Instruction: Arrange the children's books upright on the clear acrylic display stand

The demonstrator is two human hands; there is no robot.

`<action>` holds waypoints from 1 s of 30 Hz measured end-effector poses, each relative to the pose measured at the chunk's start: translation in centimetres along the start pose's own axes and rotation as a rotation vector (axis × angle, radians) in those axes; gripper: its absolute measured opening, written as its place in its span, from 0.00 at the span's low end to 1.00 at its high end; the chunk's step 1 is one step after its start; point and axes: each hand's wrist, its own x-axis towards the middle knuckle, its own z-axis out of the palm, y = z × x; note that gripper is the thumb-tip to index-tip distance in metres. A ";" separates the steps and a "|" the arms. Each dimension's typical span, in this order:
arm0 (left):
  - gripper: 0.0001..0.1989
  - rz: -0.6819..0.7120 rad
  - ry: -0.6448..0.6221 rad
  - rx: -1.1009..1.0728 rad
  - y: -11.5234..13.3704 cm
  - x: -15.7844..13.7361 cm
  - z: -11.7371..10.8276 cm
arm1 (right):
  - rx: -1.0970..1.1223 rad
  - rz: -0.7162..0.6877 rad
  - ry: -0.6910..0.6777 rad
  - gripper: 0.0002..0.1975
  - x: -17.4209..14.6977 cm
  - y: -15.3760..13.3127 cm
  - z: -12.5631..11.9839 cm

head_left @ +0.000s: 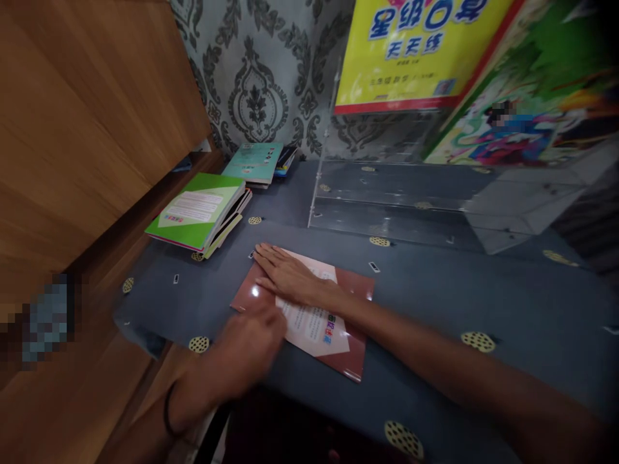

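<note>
A booklet point(313, 328) with a brown-red and pale pink cover lies at a slant on the dark tablecloth. Across its upper part my right hand point(290, 274) rests flat, fingers stretched out together towards the far left corner. My left hand point(256, 345), a black band round its wrist, is at the booklet's near left edge. Its fingers look curled in, and motion blurs them. Whatever they may hold is hidden from me.
A green book point(198, 209) tops a stack on the left, and a teal book point(254, 161) lies behind it. At the back right, a clear acrylic stand point(387, 216) bears a yellow workbook point(401, 71) and a colourful picture-covered book point(527, 116). A wooden panel point(87, 96) borders the left.
</note>
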 end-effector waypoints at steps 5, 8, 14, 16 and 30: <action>0.11 -0.247 0.209 0.022 -4.4 2.4 -0.1 | -0.049 0.028 0.035 0.30 0.0 -0.2 0.5; 0.09 -0.258 0.246 0.104 -4.5 2.5 0.7 | -0.060 0.064 0.050 0.31 0.0 -0.5 0.4; 0.09 -0.239 0.256 0.190 -3.9 2.2 0.8 | -0.018 0.167 0.071 0.36 -1.3 -0.6 0.0; 0.08 -0.239 0.248 0.202 -4.0 2.3 0.7 | 0.013 0.187 0.079 0.38 -2.5 -0.3 -0.1; 0.10 -0.193 0.260 0.223 -4.1 2.1 0.3 | 0.055 0.380 0.111 0.41 -15.1 2.1 -2.7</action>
